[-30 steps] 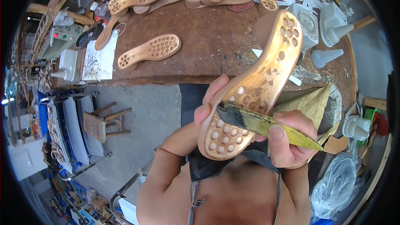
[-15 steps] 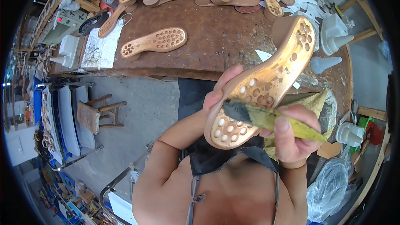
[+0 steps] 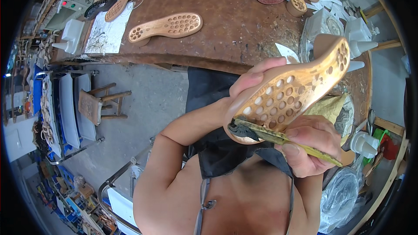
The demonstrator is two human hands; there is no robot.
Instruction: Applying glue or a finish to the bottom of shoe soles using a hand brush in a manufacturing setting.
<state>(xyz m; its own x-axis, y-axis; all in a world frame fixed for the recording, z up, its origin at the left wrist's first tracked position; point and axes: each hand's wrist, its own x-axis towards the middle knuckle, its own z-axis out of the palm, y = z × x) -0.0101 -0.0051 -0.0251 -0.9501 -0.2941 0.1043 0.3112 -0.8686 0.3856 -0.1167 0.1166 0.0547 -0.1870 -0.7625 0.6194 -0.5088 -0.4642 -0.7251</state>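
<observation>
Head view: sole (image 3: 291, 91) in left hand (image 3: 252, 80)

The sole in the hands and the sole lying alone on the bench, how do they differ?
The held sole is gripped by the left hand and tilted up off the bench; the bench sole lies flat and untouched. The held sole has a brush, in the right hand, against its toe end; the bench sole has no tool on it. Both are tan with rows of round holes.

head: worn fisheye | faces down | close over workbench (image 3: 235, 21)
</observation>
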